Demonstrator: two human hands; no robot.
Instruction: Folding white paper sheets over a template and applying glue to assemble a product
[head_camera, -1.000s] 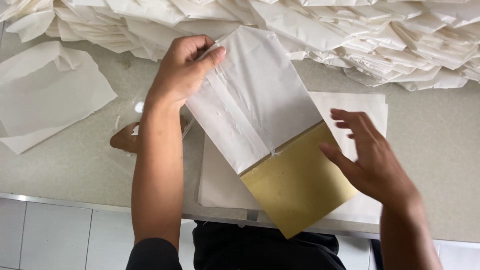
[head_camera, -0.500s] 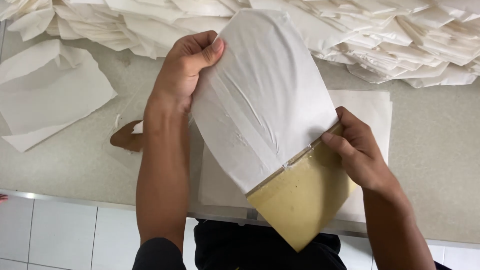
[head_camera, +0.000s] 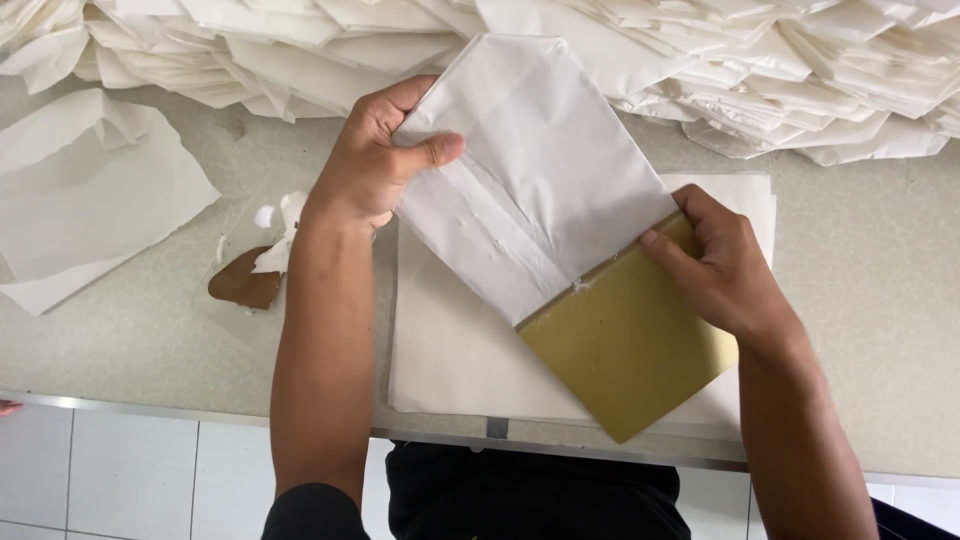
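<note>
Both hands, left hand (head_camera: 365, 165) and right hand (head_camera: 725, 270), had fingers clamped on a white tissue sheet (head_camera: 540, 180) covering a gold square (head_camera: 625, 345) above the speckled table (head_camera: 870, 300), beside heaped folded papers (head_camera: 760, 60).

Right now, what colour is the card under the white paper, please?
Dull gold card, seen in the head view.

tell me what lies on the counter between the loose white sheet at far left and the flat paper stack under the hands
In the head view, a brown scrap with small white paper bits lies between the loose sheet and the stack; the left forearm crosses there.
</note>
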